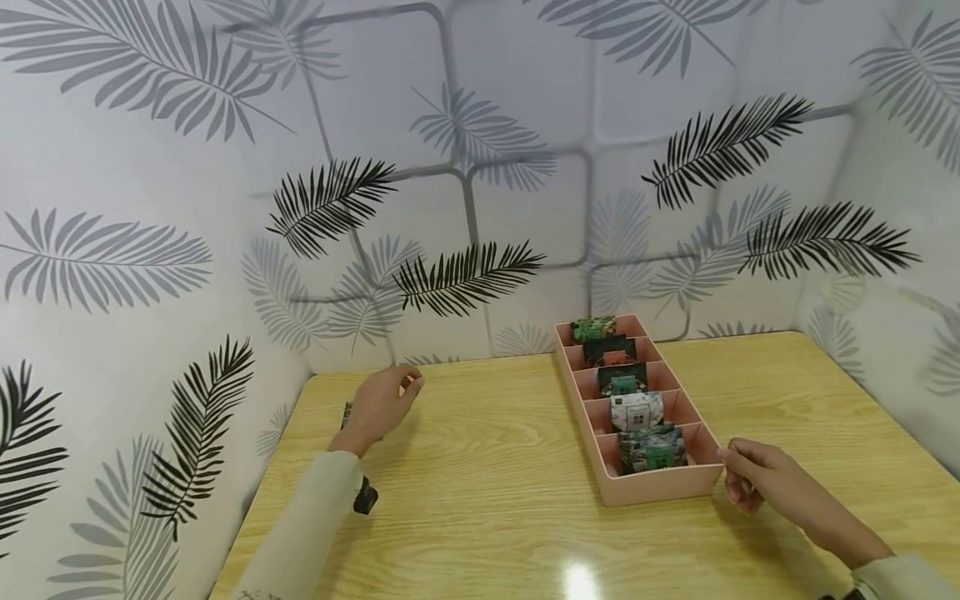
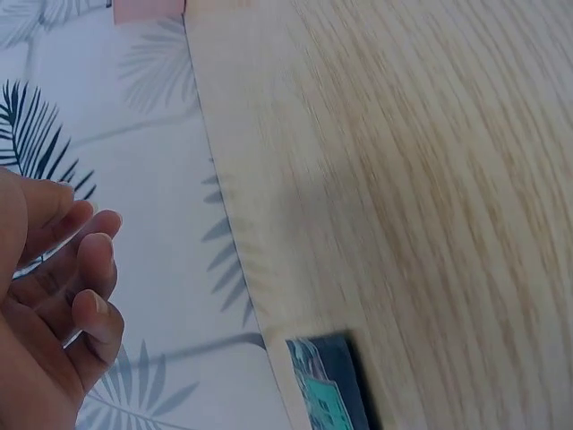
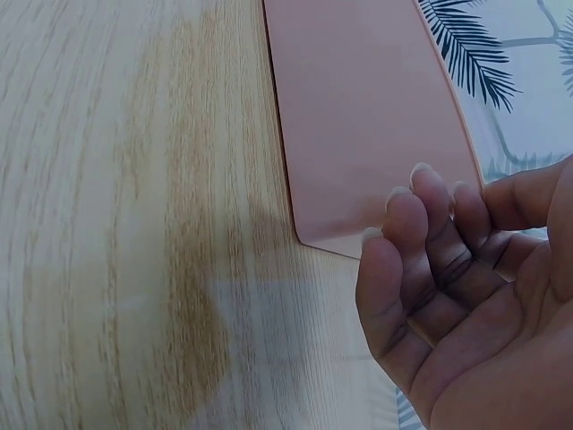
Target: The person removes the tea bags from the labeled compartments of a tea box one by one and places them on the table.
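Observation:
A long pink divided tray (image 1: pixel 663 486) stands on the table in the head view, with small patterned sachets in its compartments. My right hand (image 1: pixel 765 473) is at its near right corner, pinching the rim with thumb and curled fingers. In the right wrist view my right hand (image 3: pixel 466 278) meets the tray's outer wall (image 3: pixel 367 116). My left hand (image 1: pixel 378 404) hovers over the table's far left part, fingers loosely curled, holding nothing. Partly hidden behind it lies a dark packet with a teal label (image 1: pixel 347 414), clearer as a packet (image 2: pixel 327 385) in the left wrist view, apart from the fingers.
The wood-grain table (image 1: pixel 480 500) meets a wall covering with leaf print (image 1: pixel 525 208) along its back edge, and more of it at left and right. The tray's far end stands close to the back wall. A black band (image 1: pixel 365 497) sits on the left wrist.

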{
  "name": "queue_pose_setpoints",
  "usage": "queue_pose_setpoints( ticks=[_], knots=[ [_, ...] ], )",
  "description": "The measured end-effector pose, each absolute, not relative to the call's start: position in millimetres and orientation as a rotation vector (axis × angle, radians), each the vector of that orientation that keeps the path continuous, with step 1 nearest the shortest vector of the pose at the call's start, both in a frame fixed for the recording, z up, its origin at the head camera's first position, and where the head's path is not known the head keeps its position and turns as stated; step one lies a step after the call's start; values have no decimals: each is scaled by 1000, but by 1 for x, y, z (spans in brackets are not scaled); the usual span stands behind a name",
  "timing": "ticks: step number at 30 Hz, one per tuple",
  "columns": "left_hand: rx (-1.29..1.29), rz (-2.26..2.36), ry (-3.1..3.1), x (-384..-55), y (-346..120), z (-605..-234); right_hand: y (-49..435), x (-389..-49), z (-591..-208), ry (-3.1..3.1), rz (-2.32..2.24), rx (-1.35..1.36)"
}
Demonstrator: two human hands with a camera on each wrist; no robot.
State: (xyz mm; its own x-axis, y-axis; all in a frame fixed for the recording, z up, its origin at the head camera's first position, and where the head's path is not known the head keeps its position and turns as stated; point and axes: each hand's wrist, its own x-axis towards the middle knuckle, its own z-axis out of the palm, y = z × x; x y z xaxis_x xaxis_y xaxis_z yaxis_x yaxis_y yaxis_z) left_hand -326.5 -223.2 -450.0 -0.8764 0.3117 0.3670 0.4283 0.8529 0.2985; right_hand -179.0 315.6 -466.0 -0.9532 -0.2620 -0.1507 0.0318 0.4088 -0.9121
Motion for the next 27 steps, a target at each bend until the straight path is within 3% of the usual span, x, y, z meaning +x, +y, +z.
queue_pose_setpoints(
  ticks=[27],
  knots=[
    [-830,-587,-2690,-307,-149,-439,318,-181,-468,2355,-1574,-239]
  ],
)
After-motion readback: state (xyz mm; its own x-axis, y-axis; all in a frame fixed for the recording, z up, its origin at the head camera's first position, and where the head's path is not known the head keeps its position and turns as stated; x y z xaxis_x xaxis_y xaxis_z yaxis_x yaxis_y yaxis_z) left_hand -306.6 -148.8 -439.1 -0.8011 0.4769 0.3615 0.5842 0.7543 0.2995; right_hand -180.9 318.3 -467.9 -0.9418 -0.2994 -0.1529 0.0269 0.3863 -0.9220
